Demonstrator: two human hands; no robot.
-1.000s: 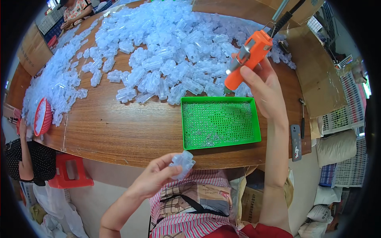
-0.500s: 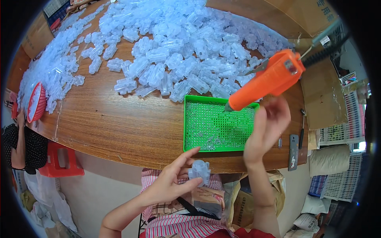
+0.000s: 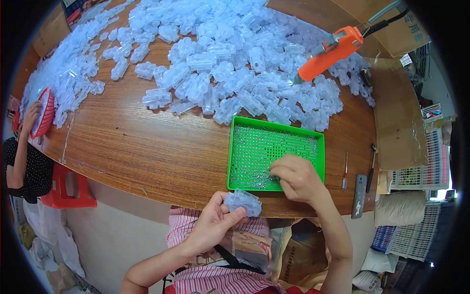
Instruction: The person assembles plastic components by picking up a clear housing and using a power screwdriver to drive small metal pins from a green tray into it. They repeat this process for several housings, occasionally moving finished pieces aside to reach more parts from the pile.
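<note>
Clear part: a clear plastic piece [image 3: 243, 201] sits pinched in the left hand [image 3: 214, 224], just below the table edge.
Right hand: right hand [image 3: 297, 179] reaches into the green tray [image 3: 234, 161], fingertips pinched down among small metal bits (whether one is caught, I cannot tell).
Around: orange power screwdriver [image 3: 330, 52] hangs over a heap of clear parts [image 3: 230, 63] on the wooden table [image 3: 147, 152].

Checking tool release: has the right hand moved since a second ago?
Yes. The right hand has dropped from the orange power screwdriver, which now hangs alone above the pile, down onto the green tray, fingers among the small screws.
</note>
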